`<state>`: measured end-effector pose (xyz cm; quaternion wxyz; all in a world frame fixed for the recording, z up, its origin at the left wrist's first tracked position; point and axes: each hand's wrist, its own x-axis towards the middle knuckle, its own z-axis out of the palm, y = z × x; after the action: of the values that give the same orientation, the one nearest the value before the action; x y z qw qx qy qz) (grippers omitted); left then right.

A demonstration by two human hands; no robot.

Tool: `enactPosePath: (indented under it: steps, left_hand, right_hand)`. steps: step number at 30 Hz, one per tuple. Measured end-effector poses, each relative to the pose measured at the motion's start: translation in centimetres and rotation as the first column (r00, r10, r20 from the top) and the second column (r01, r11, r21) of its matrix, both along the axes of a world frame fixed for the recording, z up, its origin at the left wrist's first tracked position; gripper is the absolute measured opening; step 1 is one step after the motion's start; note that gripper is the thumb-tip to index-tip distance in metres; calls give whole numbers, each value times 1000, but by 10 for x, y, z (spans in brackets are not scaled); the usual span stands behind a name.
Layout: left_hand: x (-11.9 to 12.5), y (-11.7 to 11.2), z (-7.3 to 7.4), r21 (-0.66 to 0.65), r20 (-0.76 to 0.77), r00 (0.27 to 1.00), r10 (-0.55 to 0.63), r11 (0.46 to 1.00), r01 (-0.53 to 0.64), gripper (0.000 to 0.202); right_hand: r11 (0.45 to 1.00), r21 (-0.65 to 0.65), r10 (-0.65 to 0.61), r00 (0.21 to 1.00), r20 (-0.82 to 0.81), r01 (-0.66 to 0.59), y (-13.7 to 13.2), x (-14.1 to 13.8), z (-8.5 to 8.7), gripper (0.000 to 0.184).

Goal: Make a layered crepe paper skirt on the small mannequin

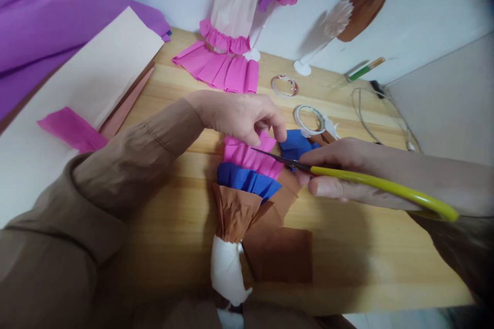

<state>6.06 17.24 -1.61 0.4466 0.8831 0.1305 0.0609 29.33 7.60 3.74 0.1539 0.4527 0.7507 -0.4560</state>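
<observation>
My right hand [335, 164] grips yellow-handled scissors [370, 179], their dark blades pointing left over pleated pink paper [250, 157]. Above that paper, my left hand [241, 113] is bent downward, thumb and forefinger apart; the thumb seems to touch the pink edge. Below the pink come a ruffled blue paper band [245, 180], gathered brown paper [235, 211] and a white wrapped end [227, 270], layered together. Flat brown paper [285, 254] lies under and beside this layered piece. Another blue paper piece [295, 143] is partly behind my right hand.
Two tape rolls, one white [310, 120] and one smaller [284, 86], lie farther back. Pleated pink paper [222, 69] rests near the wall, close to white stands [302, 67]. Large purple [77, 31] and cream sheets [104, 69] fill the left. A cable [360, 108] lies at right.
</observation>
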Motion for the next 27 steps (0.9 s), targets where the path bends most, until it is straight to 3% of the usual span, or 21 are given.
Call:
enactPosePath:
  steps: [6, 12, 17, 27]
  left_hand:
    - [1, -2, 2, 2, 32, 999, -22, 1000, 22, 39]
    - [0, -3, 2, -7, 45, 999, -20, 1000, 20, 38]
    - [0, -3, 1, -33, 27, 1000, -13, 999, 14, 41]
    - [2, -2, 2, -18, 50, 998, -35, 999, 36, 38]
  right_hand:
    - [996, 85, 34, 998, 51, -38, 3, -4, 2, 76]
    - [998, 58, 31, 997, 77, -35, 4, -16, 10, 85]
    - [994, 89, 52, 997, 55, -57, 4, -20, 10, 81]
    - [995, 25, 93, 996, -2, -93, 9, -15, 6, 73]
